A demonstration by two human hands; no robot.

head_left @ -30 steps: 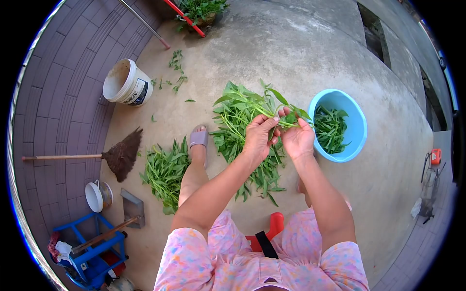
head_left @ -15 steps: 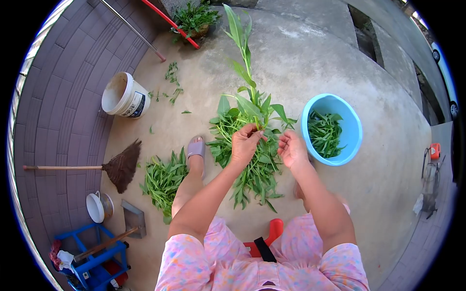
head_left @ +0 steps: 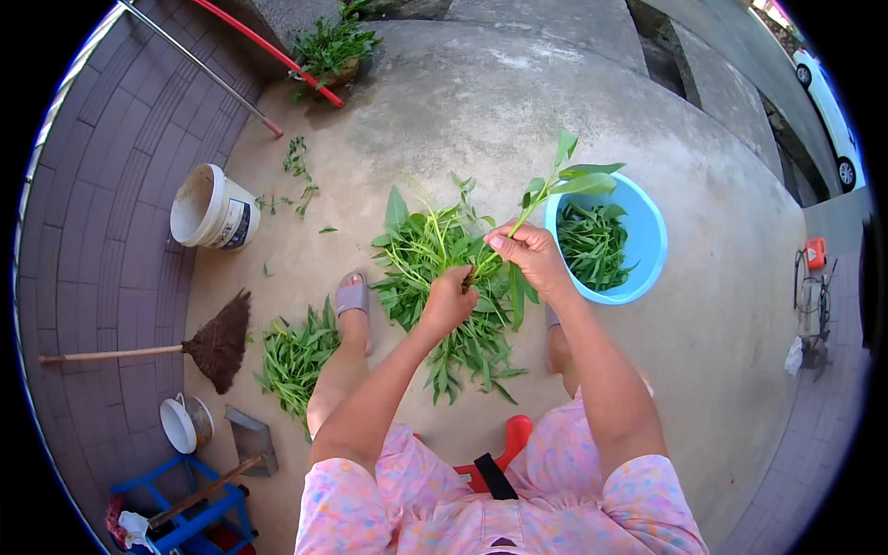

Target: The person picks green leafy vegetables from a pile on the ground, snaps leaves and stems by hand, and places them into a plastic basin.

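My right hand (head_left: 535,259) pinches a long leafy stalk, which looks like water spinach (head_left: 542,194), and its leaves tilt up to the right in front of a blue basin (head_left: 653,242). Lower down, my left hand (head_left: 450,300) is closed round the bottom of the same stalk; its fingertips are partly hidden. Beneath both hands a big pile of the greens (head_left: 472,347) lies on the concrete between my feet. More leafy greens (head_left: 592,245) fill part of the basin. Beside my left foot sits a smaller heap of greens (head_left: 294,359).
Along the left wall stand a white bucket (head_left: 213,211), a broom (head_left: 218,347), a small white pail (head_left: 178,424), a dustpan (head_left: 248,439) and a blue frame (head_left: 199,513). A potted plant (head_left: 333,51) and a red pole (head_left: 268,48) are at the back. Loose sprigs (head_left: 298,166) lie on the floor.
My right hand was apart from the stalk with its fingers loose; now it grips the stem. The stalk has swung from upright to leaning right, and my left hand has shifted lower and left.
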